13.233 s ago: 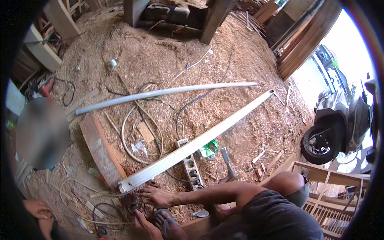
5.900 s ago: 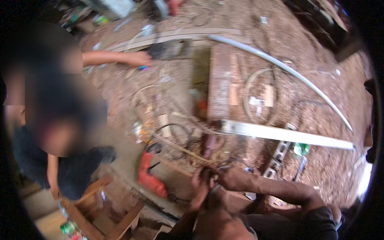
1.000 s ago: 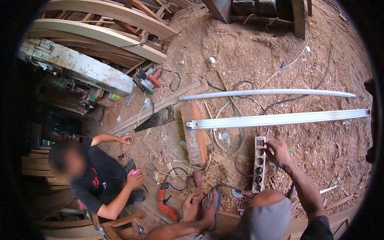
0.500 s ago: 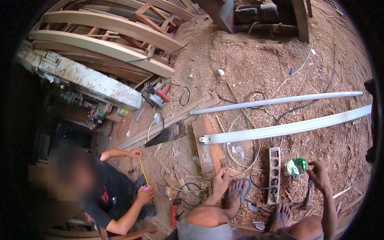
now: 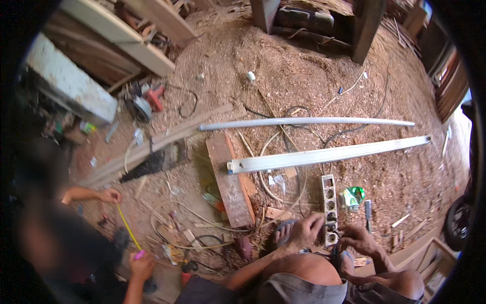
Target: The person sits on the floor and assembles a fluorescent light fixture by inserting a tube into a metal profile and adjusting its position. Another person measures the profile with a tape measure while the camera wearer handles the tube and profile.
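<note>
A white power strip (image 5: pixel 328 197) with several round sockets lies on the sawdust before me. My left hand (image 5: pixel 308 230) is at its lower left side, fingers pressed together. To the strip's lower right, my right hand (image 5: pixel 357 238) has its fingers curled in toward the lowest sockets. Blur and the fingers hide what, if anything, either hand holds. Just beyond my right hand sits a crumpled green and white packet (image 5: pixel 353 197), apart from it. A chisel-like tool (image 5: pixel 368 215) lies beside the packet.
A white lamp batten (image 5: pixel 329 155) and a fluorescent tube (image 5: pixel 304 121) lie across the floor. A wooden plank (image 5: pixel 229 182), handsaw (image 5: pixel 157 161), circular saw (image 5: pixel 144 104) and loose cables surround them. At left, another person holds a yellow tape measure (image 5: pixel 127 227).
My right hand has left the green packet and moved to the strip's lower end. My left hand has come right, beside the strip. The view has shifted right.
</note>
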{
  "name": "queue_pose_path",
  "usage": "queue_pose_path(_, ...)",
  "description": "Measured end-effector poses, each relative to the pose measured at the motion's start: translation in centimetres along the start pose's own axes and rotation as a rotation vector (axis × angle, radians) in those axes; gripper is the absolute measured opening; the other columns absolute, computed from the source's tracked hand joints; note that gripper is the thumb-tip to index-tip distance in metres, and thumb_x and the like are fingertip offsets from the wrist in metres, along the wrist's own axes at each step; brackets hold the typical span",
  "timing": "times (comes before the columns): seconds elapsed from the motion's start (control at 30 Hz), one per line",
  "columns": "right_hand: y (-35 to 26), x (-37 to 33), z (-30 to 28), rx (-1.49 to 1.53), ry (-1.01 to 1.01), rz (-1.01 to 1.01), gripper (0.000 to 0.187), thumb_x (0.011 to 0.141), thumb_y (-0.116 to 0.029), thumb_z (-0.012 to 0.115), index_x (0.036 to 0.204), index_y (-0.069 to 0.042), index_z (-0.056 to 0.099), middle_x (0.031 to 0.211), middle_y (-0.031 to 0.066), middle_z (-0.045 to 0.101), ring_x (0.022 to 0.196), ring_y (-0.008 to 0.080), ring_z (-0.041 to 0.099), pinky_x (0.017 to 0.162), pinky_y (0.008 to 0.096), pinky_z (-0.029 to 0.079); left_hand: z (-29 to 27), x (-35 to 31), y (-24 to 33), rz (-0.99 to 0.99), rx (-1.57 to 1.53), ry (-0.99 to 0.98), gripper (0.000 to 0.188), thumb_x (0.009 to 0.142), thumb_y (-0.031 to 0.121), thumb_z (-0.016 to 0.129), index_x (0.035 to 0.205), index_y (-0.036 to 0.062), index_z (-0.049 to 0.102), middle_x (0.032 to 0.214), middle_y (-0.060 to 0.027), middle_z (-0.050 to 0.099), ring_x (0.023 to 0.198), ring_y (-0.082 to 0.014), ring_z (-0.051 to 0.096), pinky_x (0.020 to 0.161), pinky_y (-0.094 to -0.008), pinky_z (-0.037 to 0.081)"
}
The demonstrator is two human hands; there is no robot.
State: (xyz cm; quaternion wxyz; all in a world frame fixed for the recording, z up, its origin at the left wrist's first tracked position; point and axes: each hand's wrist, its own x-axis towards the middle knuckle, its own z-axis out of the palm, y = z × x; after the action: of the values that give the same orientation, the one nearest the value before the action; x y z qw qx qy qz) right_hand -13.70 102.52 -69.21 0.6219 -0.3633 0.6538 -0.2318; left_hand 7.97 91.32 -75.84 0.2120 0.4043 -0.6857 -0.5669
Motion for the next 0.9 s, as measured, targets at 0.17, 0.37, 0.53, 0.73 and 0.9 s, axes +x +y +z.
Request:
queue_pose_path(0.17,-2.9,-4.3,0.4,-0.147,0.035,0.129,0.036,0.094,-0.018,0.067,0.124,0.0,0.059,0.084,0.0102,0.071,0.076,0.0153,0.067,0.07,0.0308,0.053,0.2,-2.5,-3.3,0.578,0.133,-0.27,0.026,0.094,0.024,0.063,0.109,0.003,0.068,0.101,-0.0199,0.069,0.09,-0.0349,0.068,0.08,-0.0438,0.049)
queue_pose_path(0.37,-5.3,-3.4,0.2,-0.404,0.066,-0.042,0.024,0.091,-0.013,0.066,0.112,-0.001,0.066,0.083,0.0121,0.071,0.073,0.0161,0.069,0.066,0.0317,0.053,-2.3,-4.4,-3.3,0.195,0.34,-0.056,0.042,0.098,0.044,0.057,0.096,0.0047,0.071,0.095,-0.0133,0.068,0.082,-0.0245,0.066,0.081,-0.0426,0.048)
queue_pose_path(0.53,-9.0,-0.1,-4.6,-0.951,0.171,-0.355,0.021,0.089,-0.013,0.064,0.108,-0.005,0.068,0.086,0.0142,0.072,0.074,0.0272,0.072,0.064,0.0372,0.058,-9.4,-2.1,-2.5,0.035,-0.112,0.316,0.04,0.102,0.039,0.053,0.101,0.0018,0.068,0.07,-0.0063,0.067,0.063,-0.0142,0.062,0.059,-0.0327,0.051)
queue_pose_path(0.73,-14.1,10.4,-18.7,-1.51,0.263,-0.623,0.019,0.083,-0.007,0.059,0.099,-0.008,0.07,0.076,0.0155,0.068,0.065,0.0316,0.068,0.06,0.044,0.056,-14.8,-0.1,0.1,0.303,0.267,0.459,0.012,0.098,0.011,0.056,0.101,0.0,0.06,0.081,-0.0138,0.065,0.075,-0.0247,0.067,0.065,-0.0343,0.053)
queue_pose_path(0.9,-16.2,21.1,-26.2,-1.378,0.485,-0.273,0.024,0.08,-0.004,0.063,0.104,-0.005,0.065,0.098,0.0212,0.068,0.094,0.0412,0.066,0.078,0.0487,0.053,-12.6,5.4,2.9,0.437,0.62,-0.169,0.008,0.093,0.009,0.057,0.093,0.0022,0.061,0.082,-0.0138,0.064,0.071,-0.027,0.062,0.065,-0.0387,0.053)
